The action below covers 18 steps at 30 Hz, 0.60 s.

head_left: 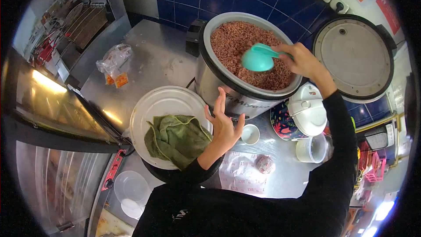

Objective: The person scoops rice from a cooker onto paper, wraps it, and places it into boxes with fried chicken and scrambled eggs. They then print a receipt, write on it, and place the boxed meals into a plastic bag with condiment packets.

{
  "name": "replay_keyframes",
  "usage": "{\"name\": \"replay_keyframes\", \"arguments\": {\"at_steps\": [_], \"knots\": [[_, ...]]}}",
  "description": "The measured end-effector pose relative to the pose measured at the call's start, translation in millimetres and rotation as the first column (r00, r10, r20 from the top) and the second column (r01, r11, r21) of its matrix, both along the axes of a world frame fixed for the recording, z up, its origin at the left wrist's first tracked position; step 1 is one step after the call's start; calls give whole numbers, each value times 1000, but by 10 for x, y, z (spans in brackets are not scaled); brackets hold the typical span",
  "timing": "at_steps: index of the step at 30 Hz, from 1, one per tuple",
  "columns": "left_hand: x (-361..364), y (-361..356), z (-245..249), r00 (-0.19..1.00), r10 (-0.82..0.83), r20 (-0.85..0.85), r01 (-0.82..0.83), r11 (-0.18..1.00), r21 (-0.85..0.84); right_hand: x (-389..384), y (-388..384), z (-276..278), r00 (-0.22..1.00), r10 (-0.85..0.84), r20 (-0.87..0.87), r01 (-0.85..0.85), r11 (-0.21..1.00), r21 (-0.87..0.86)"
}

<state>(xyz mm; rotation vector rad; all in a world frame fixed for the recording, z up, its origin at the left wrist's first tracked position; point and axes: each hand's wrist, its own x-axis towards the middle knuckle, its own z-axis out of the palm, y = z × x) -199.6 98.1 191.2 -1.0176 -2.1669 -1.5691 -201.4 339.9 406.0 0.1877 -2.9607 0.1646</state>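
Observation:
A large silver cooker [237, 101] stands open, full of reddish-brown rice [239, 35]. My right hand [302, 62] grips the handle of a turquoise scoop [258, 61], whose bowl is just over the rice. In front of the cooker my left hand [226, 127] is raised, fingers spread, holding nothing. Below that wrist a crumpled green cloth [175, 138] lies on a round pale lid [140, 109]. A small white cup [250, 134] is to the right of my left hand. Printed paper [237, 173] lies nearer me, with a wrapped round item [265, 164] on it.
The cooker's open lid [354, 57] leans back at the right. A patterned container with a white lid [307, 112] and a clear tub [312, 149] stand beside the cooker. A plastic bag [115, 59] with orange packets lies left. Clear containers [131, 188] sit at the lower left.

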Motion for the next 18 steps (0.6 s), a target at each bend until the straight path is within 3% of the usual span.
{"name": "replay_keyframes", "arguments": {"at_steps": [3, 6, 7, 10, 11, 18], "knots": [[-15, -35, 11, 1000, -25, 14, 25, 1000, 0, 174, 286, -60, 1000, 19, 3, -20, 987, 157], [-52, -48, -31, 999, -37, -6, 37, 999, 6, 284, 192, 120, 977, -211, 14, 208, 972, 105], [-51, -60, -8, 999, -42, -6, 42, 999, 2, 234, 343, 30, 980, -161, -118, 165, 986, 24], [-10, -20, -20, 999, -42, 10, 42, 999, -6, 87, 481, -62, 937, -337, -94, 307, 921, -237], [-4, 1, -28, 999, -39, 15, 39, 999, -7, 56, 454, -75, 915, -398, 67, 400, 869, -292], [-6, -4, 25, 998, -18, 63, 22, 997, -67, 313, 77, 32, 850, -356, 388, 502, 768, -397]]}}
